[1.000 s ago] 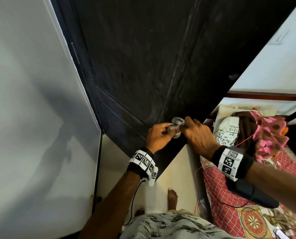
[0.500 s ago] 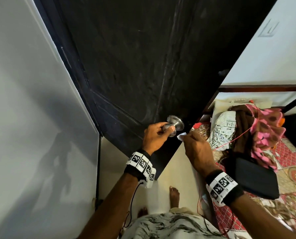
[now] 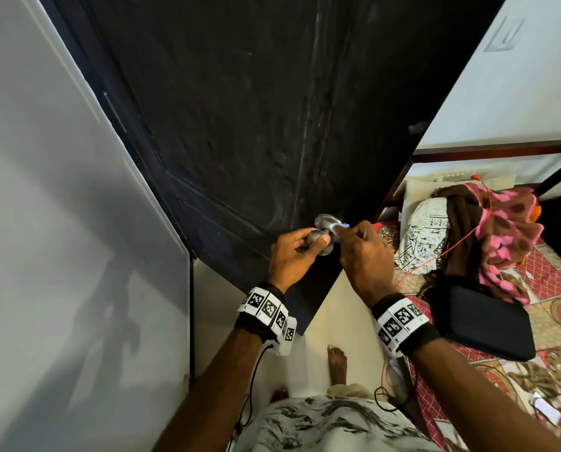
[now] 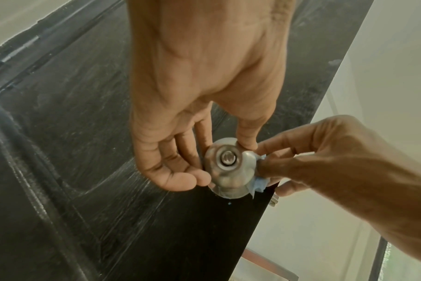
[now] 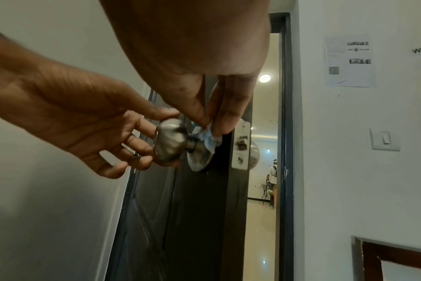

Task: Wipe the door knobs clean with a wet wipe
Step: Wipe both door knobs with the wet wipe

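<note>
A: Where is the wipe?
B: Mid-frame, the right hand (image 5: 204, 106) pinches the wet wipe (image 5: 208, 137) against the neck behind the door knob (image 5: 171, 140), which the left hand (image 4: 180, 133) grips by its fingertips.
A: How much remains?
B: Probably this neck, and the far knob (image 5: 254, 154) looks untouched.

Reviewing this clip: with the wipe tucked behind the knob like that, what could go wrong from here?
1. The wet wipe is a small wad pinched by the right hand at the knob's neck; it may miss the door knob face.
2. The left hand holds the knob by its fingertips, so the covered spots may stay unwiped.
3. The door stands open and might swing under pressure.
</note>
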The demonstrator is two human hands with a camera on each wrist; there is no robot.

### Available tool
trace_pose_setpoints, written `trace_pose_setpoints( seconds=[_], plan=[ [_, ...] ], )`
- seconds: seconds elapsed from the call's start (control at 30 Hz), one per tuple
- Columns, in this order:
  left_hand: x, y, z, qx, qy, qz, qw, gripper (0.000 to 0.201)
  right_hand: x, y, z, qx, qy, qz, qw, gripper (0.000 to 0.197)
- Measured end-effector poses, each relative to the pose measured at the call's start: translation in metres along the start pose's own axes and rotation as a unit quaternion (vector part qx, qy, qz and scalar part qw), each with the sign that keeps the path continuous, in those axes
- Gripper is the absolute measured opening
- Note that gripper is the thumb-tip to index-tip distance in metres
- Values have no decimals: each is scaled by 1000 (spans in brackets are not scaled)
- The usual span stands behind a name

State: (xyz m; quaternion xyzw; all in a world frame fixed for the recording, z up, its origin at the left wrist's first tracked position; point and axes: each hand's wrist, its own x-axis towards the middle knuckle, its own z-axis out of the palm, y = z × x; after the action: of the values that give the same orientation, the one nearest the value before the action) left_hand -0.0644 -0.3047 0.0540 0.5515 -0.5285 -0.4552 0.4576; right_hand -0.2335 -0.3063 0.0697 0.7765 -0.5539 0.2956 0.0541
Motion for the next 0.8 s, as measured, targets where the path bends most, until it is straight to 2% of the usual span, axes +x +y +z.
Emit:
trace_pose_setpoints(
  seconds=[0.27, 0.47, 0.6, 0.8],
  plan=[
    [3, 2, -2, -1, -6, 0, 1000, 26, -13, 10, 15, 59, 7, 69, 996, 28],
    [3, 3, -3, 2, -13, -8, 1000, 25, -15, 11, 32, 75, 14, 123, 989, 18],
    [3, 4, -5, 10, -21, -2, 1000, 25, -14, 11, 39, 93, 36, 135, 986, 14],
    [4, 6, -6, 12, -27, -5, 1000, 26, -16, 13, 50, 106, 6, 145, 984, 13]
  ],
)
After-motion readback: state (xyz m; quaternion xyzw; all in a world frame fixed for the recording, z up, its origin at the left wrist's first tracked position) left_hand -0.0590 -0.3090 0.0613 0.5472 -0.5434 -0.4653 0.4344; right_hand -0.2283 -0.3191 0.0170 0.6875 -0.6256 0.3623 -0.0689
